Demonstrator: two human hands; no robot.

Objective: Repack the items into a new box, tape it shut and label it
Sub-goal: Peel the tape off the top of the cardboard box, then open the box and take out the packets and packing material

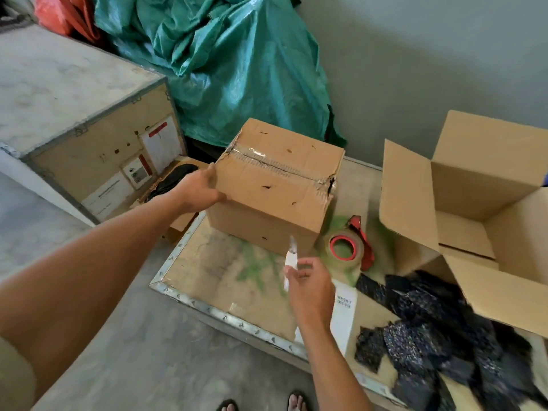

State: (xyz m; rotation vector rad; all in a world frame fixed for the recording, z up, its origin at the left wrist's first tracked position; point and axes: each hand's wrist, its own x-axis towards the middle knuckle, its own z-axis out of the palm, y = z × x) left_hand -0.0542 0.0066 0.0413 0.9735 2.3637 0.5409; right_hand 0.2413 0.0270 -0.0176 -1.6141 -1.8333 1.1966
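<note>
Right hand (311,287) pinches a cutter (290,259), blade pointing at the taped box (275,188) just beyond; left hand (199,189) grips its left edge.

Old box (275,185): matt brown cardboard, creased, torn at the corners. I note glossy, wrinkled clear tape (267,160) along its seam. New box (474,161): same cardboard, smooth and clean. Tape roll (345,247): shiny film on a red plastic core. Crate (213,262): rough, stained plywood with dull metal edging. Tarp (237,60): green woven plastic, crinkled, slight sheen. Bags (415,321): black, glittery. Label (344,315): matt white paper. Cutter (289,259): white, too blurred for me to judge.
</note>
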